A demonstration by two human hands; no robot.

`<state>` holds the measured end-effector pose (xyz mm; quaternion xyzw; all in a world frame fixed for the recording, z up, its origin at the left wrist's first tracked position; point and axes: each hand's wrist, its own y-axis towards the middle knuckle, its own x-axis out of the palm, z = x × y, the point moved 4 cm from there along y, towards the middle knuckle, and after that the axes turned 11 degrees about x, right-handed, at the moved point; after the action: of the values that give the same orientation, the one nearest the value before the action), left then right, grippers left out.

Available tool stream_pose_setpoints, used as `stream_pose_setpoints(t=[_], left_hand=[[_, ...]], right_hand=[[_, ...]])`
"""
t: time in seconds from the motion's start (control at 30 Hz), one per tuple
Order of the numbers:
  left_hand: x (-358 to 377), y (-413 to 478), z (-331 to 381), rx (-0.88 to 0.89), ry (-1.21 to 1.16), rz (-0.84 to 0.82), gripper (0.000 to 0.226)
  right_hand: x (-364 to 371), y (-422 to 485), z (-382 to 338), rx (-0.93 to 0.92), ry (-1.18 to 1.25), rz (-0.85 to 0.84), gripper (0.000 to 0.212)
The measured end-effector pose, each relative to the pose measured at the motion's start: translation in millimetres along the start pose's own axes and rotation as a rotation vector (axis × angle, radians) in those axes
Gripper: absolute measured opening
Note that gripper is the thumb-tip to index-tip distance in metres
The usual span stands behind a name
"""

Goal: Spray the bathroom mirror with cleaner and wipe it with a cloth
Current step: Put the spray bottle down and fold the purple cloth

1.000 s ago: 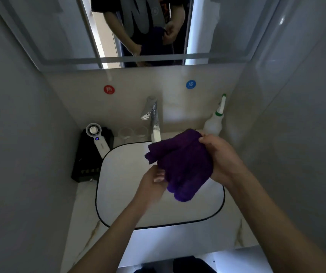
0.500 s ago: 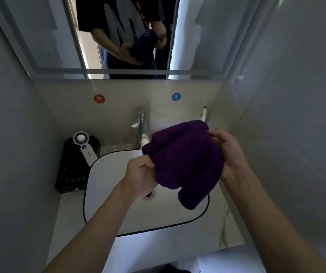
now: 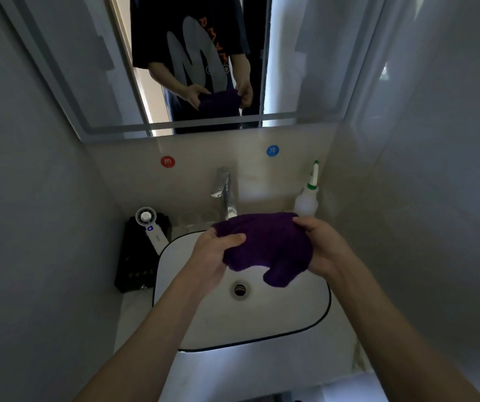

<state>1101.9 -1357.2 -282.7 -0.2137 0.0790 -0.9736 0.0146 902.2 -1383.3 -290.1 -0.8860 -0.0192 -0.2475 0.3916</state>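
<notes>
Both hands held a dark purple, fluffy cloth (image 3: 264,245) above the white rounded-rectangle basin with a thin black rim (image 3: 291,317), in front of the chrome tap (image 3: 225,192). The left hand (image 3: 212,256) gripped the cloth's left edge, thumb curled over the top of the fabric. The right hand (image 3: 324,248) pinched the right edge with bent fingers, and a lobe of cloth hung down between the two hands, over the round drain (image 3: 240,289).

The wall mirror with a frosted border (image 3: 305,68) hung above the basin and reflected the person's dark printed shirt and the same two-handed grip. A white plastic bottle with a green-and-white nozzle (image 3: 307,198) stood upright in the back right corner of the pale worktop (image 3: 134,320), just behind the right hand. At the back left, a white handheld fan (image 3: 150,227) leaned on a black box (image 3: 137,256).
</notes>
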Motion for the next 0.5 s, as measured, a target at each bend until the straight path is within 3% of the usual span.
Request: stream_pose_setpoints(t=[0.17,0.27,0.37,0.5], left_hand=[[-26,8,-6,-0.068,0.320,0.237,0.054],[-41,10,-9,-0.030,0.493,0.305,0.066],[-50,9,-11,0.010,0.559,0.330,0.058],[-54,9,-4,0.091,0.689,0.249,0.039]], right_hand=[[-12,25,21,-0.032,-0.037,-0.042,0.033],[-23,39,30,-0.153,-0.115,0.153,0.042],[-26,41,35,-0.355,-0.425,0.302,0.055],[-6,43,43,-0.457,-0.891,0.155,0.076]])
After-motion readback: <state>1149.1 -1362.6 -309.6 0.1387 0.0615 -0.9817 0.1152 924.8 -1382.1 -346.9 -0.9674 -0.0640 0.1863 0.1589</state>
